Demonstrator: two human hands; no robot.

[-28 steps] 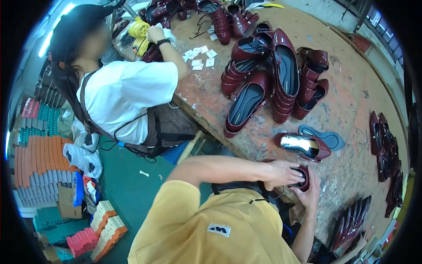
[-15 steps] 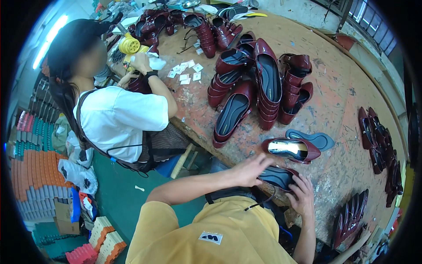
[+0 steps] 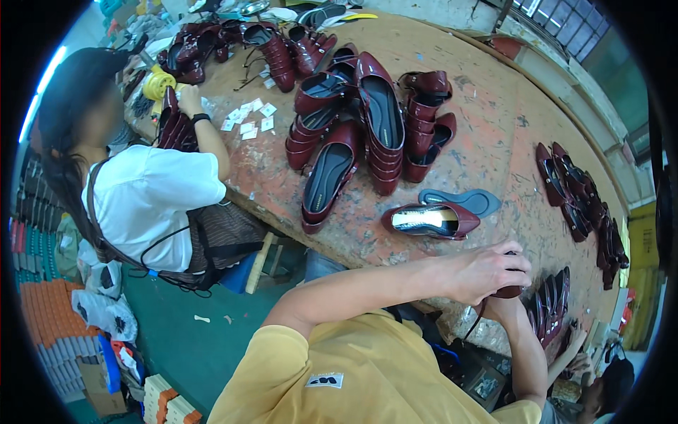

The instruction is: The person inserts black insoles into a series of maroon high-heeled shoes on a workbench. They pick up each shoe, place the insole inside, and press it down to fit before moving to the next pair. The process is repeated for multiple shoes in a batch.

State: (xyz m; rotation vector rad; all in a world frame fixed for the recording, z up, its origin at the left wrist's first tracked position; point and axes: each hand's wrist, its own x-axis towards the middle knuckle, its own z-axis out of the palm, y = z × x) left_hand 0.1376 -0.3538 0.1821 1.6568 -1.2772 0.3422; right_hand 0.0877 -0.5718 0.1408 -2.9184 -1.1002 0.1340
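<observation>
Over the table's near edge, to my right, a burgundy shoe (image 3: 507, 291) is held up, with a thin dark strap hanging below it. My left hand (image 3: 491, 272) is closed over the shoe from above and covers most of it. Beneath it my right hand (image 3: 503, 309) grips the same shoe from below, its fingers mostly hidden. Just beyond my left forearm lies another burgundy shoe (image 3: 462, 222) with a shiny, light-coloured inside. Behind that one rests a loose grey-blue insole (image 3: 477, 201).
Stacked burgundy shoes (image 3: 381, 113) stand mid-table, near small white cards (image 3: 248, 116). More shoes lie in rows (image 3: 575, 191) at far right and in a group (image 3: 551, 304) near right. A co-worker in white (image 3: 152, 187) handles shoes at left; another person (image 3: 614, 389) is at lower right.
Both hands have lifted the shoe from the table edge and moved right with it. My left hand has gone from beside it to over it. The view has shifted right.
</observation>
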